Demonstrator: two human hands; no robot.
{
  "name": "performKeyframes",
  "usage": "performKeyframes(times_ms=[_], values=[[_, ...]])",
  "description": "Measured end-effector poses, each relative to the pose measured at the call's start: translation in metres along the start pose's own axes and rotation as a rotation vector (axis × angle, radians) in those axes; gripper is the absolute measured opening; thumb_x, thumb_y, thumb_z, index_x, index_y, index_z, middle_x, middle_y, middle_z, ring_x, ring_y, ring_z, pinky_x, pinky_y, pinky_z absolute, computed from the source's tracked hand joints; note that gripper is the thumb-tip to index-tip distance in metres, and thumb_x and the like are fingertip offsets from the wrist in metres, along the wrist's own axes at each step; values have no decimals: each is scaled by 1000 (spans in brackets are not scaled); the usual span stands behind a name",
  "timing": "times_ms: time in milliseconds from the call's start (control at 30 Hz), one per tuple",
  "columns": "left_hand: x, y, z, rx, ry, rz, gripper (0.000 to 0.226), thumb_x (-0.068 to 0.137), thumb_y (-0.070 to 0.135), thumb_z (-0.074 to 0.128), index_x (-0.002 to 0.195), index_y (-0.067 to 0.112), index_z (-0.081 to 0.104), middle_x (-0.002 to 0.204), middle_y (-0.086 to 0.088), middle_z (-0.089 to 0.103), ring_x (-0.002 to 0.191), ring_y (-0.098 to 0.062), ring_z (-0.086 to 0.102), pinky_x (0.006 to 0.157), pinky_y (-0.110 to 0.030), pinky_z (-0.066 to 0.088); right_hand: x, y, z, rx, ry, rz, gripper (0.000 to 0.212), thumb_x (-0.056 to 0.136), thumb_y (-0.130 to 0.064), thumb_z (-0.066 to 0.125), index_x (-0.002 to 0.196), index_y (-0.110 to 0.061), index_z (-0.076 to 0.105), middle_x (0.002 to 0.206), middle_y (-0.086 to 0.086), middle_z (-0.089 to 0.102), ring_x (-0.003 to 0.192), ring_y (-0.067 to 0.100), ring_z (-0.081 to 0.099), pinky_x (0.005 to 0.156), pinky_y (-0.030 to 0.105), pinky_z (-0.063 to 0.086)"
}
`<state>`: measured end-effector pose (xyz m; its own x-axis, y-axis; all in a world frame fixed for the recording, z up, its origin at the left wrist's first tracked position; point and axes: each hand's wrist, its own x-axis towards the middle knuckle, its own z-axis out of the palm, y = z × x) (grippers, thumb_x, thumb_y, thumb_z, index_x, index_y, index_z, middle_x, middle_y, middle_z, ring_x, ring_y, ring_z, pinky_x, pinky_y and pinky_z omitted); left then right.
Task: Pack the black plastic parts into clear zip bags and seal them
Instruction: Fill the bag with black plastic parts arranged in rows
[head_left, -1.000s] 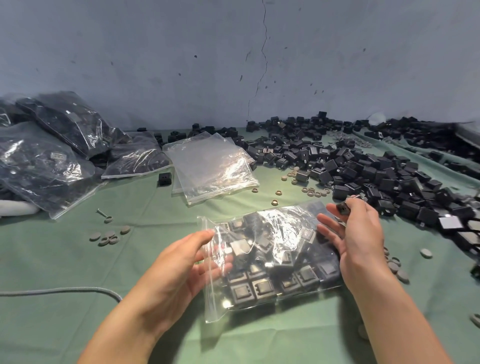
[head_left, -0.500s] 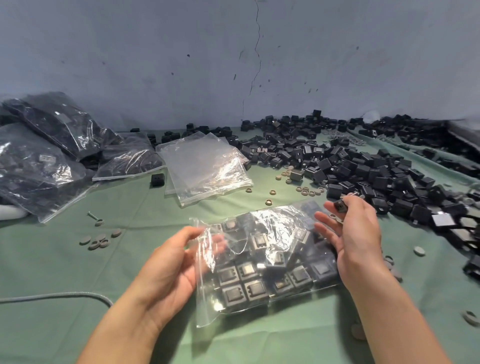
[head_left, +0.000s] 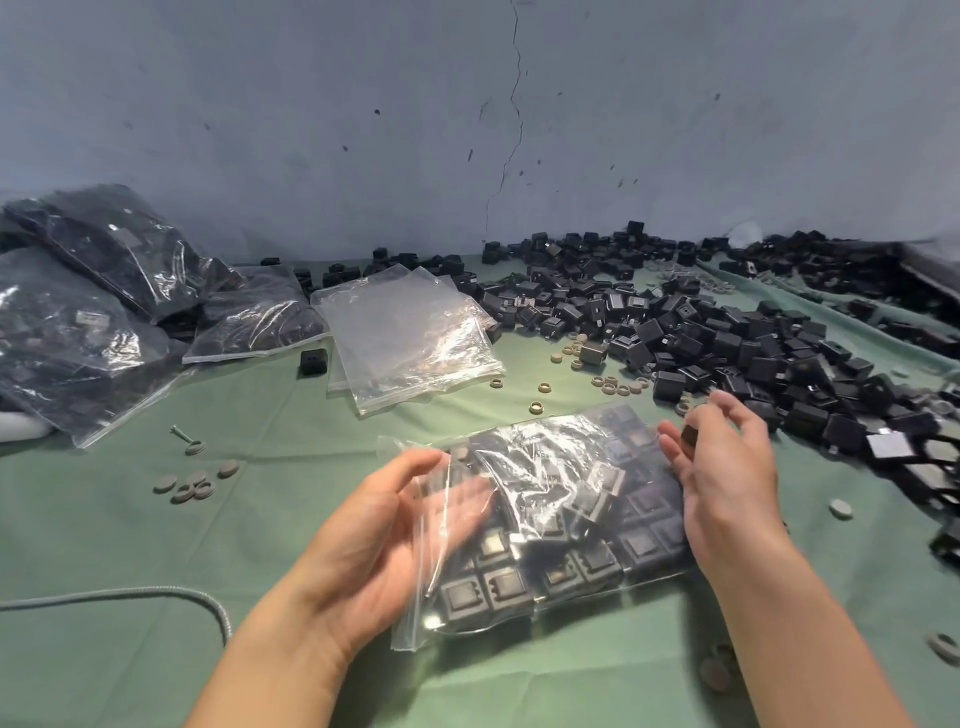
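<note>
the zip bag (head_left: 561, 525), packed with black plastic parts (head_left: 506, 592), lies on the green cloth (head_left: 130, 561); the left hand (head_left: 382, 545) meets its left mouth with straight, relaxed fingers, blurred behind the plastic; the right hand (head_left: 727, 483) rests against its right edge, pinching a small black part (head_left: 690, 434); loose parts (head_left: 727, 338) heap beyond and right of the bag; empty bags (head_left: 410, 332) lie beyond it
</note>
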<state>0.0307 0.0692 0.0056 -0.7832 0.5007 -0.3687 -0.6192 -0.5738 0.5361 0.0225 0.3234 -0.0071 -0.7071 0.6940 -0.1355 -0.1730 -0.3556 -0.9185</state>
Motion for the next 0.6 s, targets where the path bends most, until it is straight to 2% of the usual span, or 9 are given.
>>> performKeyframes(times_ms=[67,200,300,367,467,600], values=[[2,-1,-1,17,3,-8,40,81,9,71,117,2,54,125,-32,58,109,-36,62,91,-51,52,3,0,-1,33,-6,38,30,101,-12,48,129,-21,51,107,2,54,97,19,63,76,27,53],[2,11,-7,21,55,37,61,78,6,71,134,-3,48,131,-37,53,125,-37,55,94,-48,52,8,-4,-4,102,-3,115,29,98,-8,48,127,-14,50,108,3,53,101,27,65,75,30,56],[4,20,-10,41,146,117,55,78,9,63,129,-8,51,122,-37,60,111,-36,64,77,-46,59,14,-10,-8,161,20,162,27,96,-7,48,122,-16,46,121,10,52,102,31,66,79,33,57],[6,24,-9,55,165,139,51,80,10,60,126,-9,51,119,-37,62,111,-40,64,74,-47,60,19,-12,-10,170,29,169,28,95,-9,48,122,-17,46,128,12,50,105,33,64,83,37,58],[10,23,-6,82,195,139,52,77,10,61,125,-5,51,116,-38,62,107,-42,67,72,-52,59,28,-14,-12,146,31,159,18,96,-10,48,110,-20,49,124,7,46,108,35,62,78,38,57],[16,25,-10,194,252,185,40,85,13,59,121,-5,54,110,-36,66,101,-41,70,69,-52,60,40,-19,-13,97,53,164,34,97,-12,47,129,-25,43,125,3,44,97,31,71,73,37,62]])
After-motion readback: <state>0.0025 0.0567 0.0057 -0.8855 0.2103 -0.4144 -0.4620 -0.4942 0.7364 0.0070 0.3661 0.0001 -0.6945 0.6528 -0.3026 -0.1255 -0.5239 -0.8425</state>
